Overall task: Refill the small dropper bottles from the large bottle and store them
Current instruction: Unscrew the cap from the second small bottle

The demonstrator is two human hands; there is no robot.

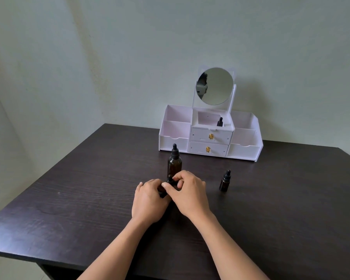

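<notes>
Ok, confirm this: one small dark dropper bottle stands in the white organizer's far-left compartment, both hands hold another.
Not far-left: the head view shows that small dark dropper bottle in the white organizer's middle compartment. The left hand and right hand do hold another bottle.

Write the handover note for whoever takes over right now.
Left hand grips the near small bottle by its body; right hand pinches its dropper cap.
Large bottle stands capped just behind the hands; spare small bottle stands capped on the table to the right.
Done: one stored bottle sits in the top middle compartment of the organizer.
Left: the near bottle's fill level cannot be told; finish it, probably handle the spare, store both.
</notes>
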